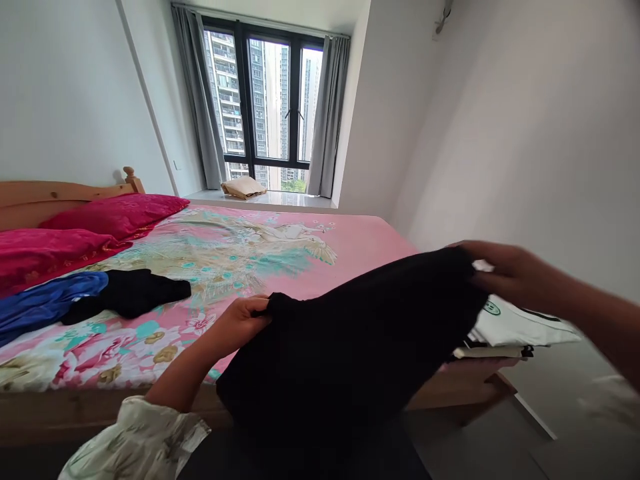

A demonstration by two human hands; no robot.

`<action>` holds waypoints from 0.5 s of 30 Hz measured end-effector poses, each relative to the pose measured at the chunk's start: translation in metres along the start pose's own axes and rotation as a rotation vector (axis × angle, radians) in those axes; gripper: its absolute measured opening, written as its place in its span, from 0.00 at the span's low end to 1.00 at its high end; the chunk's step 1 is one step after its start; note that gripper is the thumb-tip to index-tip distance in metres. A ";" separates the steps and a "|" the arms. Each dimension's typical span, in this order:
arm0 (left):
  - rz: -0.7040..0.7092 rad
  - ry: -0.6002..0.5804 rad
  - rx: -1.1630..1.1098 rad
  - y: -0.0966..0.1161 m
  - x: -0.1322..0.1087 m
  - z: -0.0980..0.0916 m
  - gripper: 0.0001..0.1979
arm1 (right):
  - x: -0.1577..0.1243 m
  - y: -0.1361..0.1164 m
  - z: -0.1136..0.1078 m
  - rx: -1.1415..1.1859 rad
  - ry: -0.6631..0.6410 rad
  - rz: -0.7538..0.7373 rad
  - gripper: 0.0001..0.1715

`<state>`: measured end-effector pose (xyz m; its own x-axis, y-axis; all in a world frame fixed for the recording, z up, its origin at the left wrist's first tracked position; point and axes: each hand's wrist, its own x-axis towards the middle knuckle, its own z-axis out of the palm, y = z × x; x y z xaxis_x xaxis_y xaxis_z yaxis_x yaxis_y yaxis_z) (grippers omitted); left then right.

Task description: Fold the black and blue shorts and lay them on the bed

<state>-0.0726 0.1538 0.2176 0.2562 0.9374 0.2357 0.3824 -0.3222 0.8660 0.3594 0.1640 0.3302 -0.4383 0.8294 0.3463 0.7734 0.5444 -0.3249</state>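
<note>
A black garment (350,340) hangs stretched between my two hands, over the near edge of the bed; its exact kind does not show. My left hand (245,318) pinches its upper left corner, fingers closed on the cloth. Farther out and higher, my right hand (510,270) grips the upper right corner, with a small white bit showing by the fingers. The garment's lower part merges with the dark area below. Behind my right hand, partly covered, lies a stack of folded clothes with a white shirt (525,325) on top.
The bed (360,233) has a pink floral sheet. On its left lie a black garment (135,293), a blue garment (55,300) and red pillows (120,213). A beige folded item (243,187) rests on the windowsill. A wall (525,133) rises on the right.
</note>
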 end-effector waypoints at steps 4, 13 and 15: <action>0.099 0.343 0.263 -0.013 0.042 -0.029 0.09 | 0.046 0.027 0.058 0.055 0.203 -0.008 0.17; 0.221 0.312 0.811 -0.099 0.008 -0.013 0.14 | 0.036 0.103 0.234 0.155 0.323 -0.198 0.19; 0.109 0.229 0.894 -0.151 -0.029 0.008 0.12 | 0.007 0.121 0.278 0.206 0.181 -0.065 0.20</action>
<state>-0.1305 0.1743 0.0768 0.1858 0.8686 0.4593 0.9331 -0.3024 0.1944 0.3224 0.2709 0.0486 -0.3806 0.7660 0.5180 0.6287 0.6251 -0.4625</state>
